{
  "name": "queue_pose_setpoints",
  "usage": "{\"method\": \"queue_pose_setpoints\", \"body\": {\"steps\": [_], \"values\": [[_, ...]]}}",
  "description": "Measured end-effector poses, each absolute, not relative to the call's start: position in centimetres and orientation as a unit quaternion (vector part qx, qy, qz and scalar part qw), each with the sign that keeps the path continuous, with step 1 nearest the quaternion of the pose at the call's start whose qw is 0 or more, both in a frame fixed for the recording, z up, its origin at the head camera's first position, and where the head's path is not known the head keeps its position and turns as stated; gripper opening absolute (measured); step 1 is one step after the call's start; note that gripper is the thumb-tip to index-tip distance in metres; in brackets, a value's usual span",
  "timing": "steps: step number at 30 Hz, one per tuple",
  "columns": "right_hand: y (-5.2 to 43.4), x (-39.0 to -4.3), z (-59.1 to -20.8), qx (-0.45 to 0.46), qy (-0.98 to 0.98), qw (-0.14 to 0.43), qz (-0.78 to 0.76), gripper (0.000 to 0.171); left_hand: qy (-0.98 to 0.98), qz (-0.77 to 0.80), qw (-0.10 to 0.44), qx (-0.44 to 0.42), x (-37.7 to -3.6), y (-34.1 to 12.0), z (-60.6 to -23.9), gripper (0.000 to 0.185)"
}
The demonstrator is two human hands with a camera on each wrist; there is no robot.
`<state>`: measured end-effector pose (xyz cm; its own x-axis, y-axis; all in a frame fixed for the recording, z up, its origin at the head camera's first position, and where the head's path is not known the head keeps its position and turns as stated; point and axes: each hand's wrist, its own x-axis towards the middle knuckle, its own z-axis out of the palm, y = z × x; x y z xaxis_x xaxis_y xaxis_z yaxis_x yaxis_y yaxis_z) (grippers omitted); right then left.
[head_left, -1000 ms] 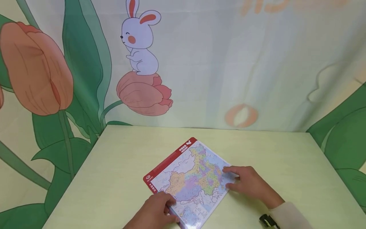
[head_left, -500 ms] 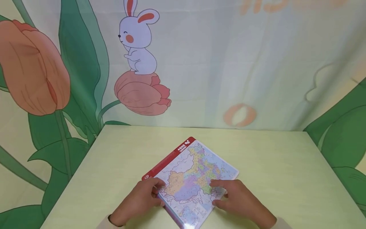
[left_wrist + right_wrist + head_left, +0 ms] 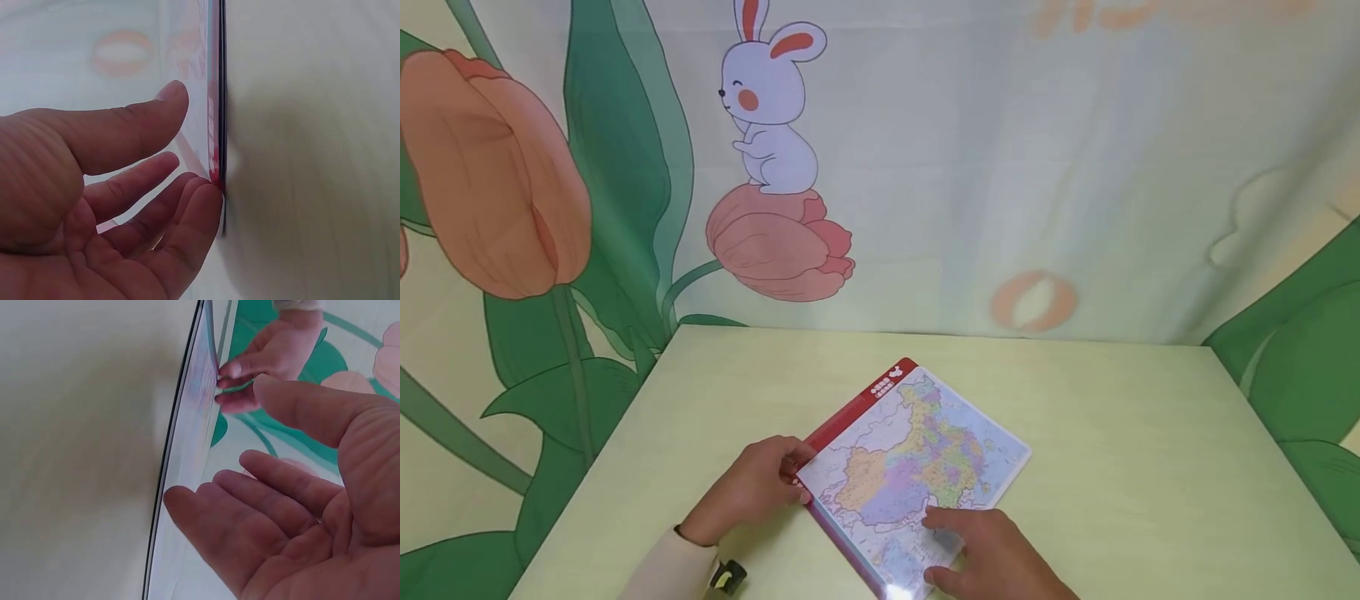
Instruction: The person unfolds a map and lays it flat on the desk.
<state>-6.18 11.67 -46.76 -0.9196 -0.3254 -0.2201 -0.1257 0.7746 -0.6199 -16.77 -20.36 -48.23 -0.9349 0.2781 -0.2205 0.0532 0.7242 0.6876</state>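
- The map board (image 3: 910, 462) lies flat on the pale green worktop (image 3: 1120, 433), turned at an angle so its red-edged side faces far-left; it sits near me, about the middle of the worktop.
- My left hand (image 3: 752, 492) rests against the board's left corner, fingertips (image 3: 203, 194) touching the red edge, fingers relaxed and not curled round it, so it steadies the board from the side.
- My right hand (image 3: 992, 558) lies over the near-right part, fingers (image 3: 206, 519) straight and loose, laid against the printed face rather than gripping, as if to keep it from sliding.
- A curtain printed with a rabbit (image 3: 767, 108) hangs behind the worktop's far edge.
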Motion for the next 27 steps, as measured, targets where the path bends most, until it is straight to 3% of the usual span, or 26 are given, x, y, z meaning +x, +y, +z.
{"method": "queue_pose_setpoints", "body": {"steps": [12,16,27], "values": [[10.0,-4.9,-47.9,-0.137,0.906,0.184,-0.356,0.063,0.937,0.314,0.123,0.098,-18.2,-21.4,-48.8,0.05],[9.5,-4.4,-48.6,-0.157,0.915,0.161,-0.336,0.067,0.939,0.3,0.127,0.107,-18.6,-21.6,-48.8,0.052],[8.1,-4.1,-49.2,-0.189,0.94,0.114,-0.259,0.047,0.94,0.278,0.137,0.143,-19.6,-22.2,-49.2,0.061]]}}
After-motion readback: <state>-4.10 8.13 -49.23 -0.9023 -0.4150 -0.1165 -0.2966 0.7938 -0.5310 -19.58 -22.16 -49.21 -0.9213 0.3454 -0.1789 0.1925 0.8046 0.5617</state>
